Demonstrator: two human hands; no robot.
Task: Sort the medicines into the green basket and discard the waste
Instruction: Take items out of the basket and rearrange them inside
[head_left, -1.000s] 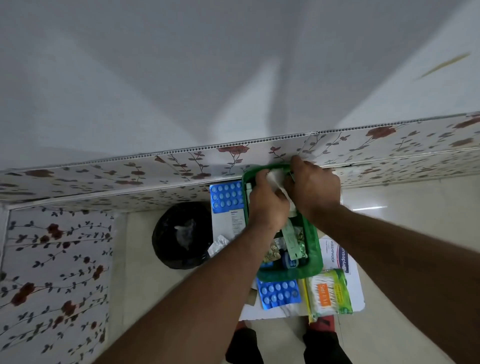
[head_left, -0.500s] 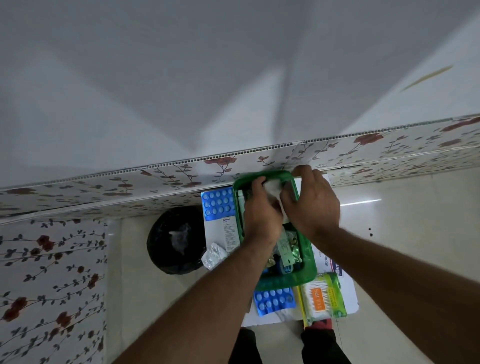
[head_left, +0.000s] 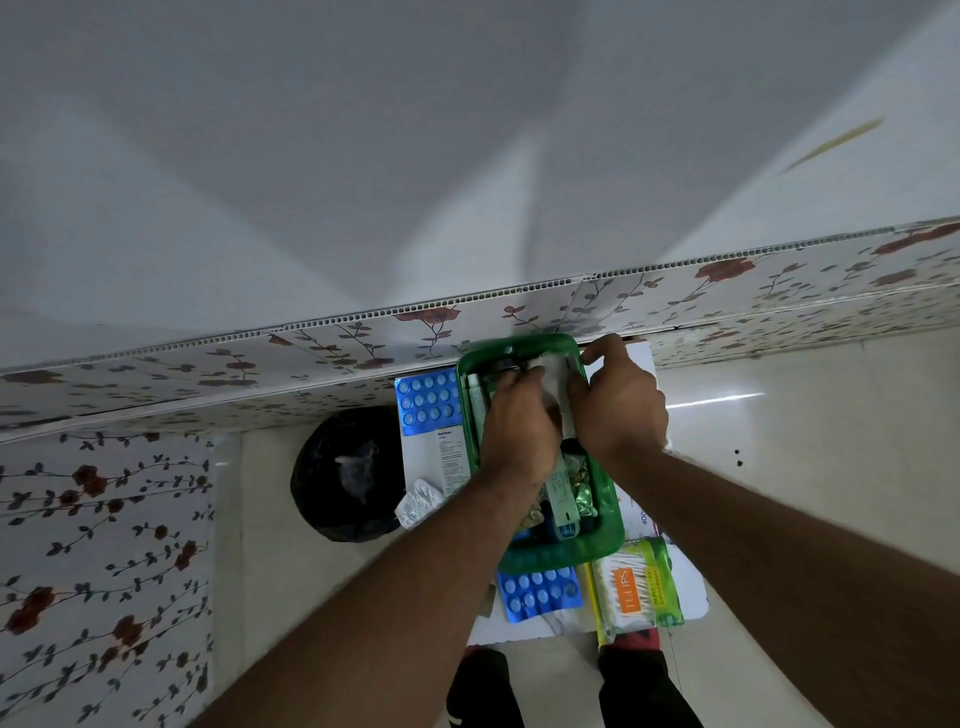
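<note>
The green basket (head_left: 566, 553) stands on a small white table (head_left: 691, 597) against the flowered wall. It holds tubes, foil strips and other medicines. Both hands are inside its far end. My left hand (head_left: 519, 436) and my right hand (head_left: 618, 410) together pinch a crumpled white wad (head_left: 556, 376), paper or cotton, over the basket. One blue blister pack (head_left: 428, 402) lies left of the basket, another (head_left: 537, 592) at its near edge. A crumpled silver strip (head_left: 418, 504) sits at the table's left edge.
A black-lined waste bin (head_left: 345, 473) stands on the floor just left of the table, with a scrap inside. A green pack of cotton buds (head_left: 636, 584) lies at the table's near right. A white leaflet box (head_left: 447, 460) lies beside the basket. My feet show below.
Both hands stay at the basket's far end on the white wad; my right hand's fingers have shifted to the basket's far right corner. The camera view has drifted slightly.
</note>
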